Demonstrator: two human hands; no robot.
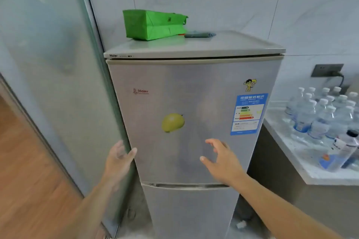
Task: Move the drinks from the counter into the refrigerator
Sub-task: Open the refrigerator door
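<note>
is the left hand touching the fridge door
Cannot tell. In the head view the left hand is blurred at the upper door's left edge; neither contact nor a gap shows plainly.

Bottles [322, 114] stand on the counter [291, 153], right of the refrigerator [190, 141].

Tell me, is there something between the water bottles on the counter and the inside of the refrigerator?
Yes. The upper door of the refrigerator is closed, and so is the lower door. The water bottles stand on the counter to its right. Both hands, left and right, are open in front of the upper door and hold nothing.
</note>
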